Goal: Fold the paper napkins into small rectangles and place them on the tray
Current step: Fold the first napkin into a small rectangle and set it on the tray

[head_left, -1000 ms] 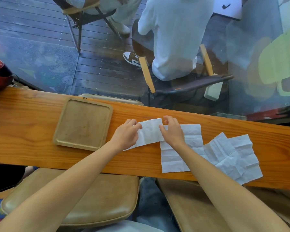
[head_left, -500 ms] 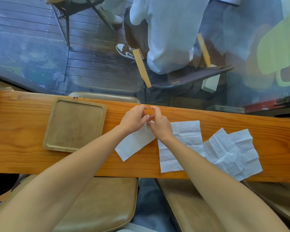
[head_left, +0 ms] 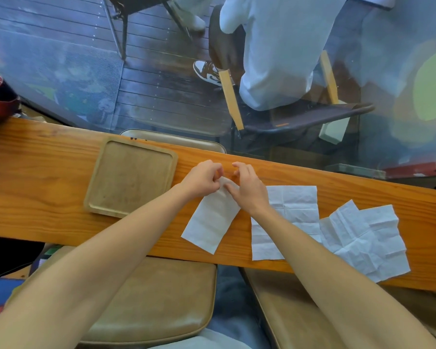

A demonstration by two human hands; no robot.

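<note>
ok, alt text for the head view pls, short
Both hands, left hand and right hand, pinch the far end of a folded napkin on a wooden counter. An empty wooden tray sits to its left; unfolded napkins lie to its right.

We find no readable text, label, brand or number anywhere. The napkins [head_left: 295, 210] and tray [head_left: 131, 177] carry no print.

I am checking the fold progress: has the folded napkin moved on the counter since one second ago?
Yes. The folded napkin has turned: it lay along the wooden counter beside the tray before, and now it points toward the near edge, both hands pinching its far end.
</note>
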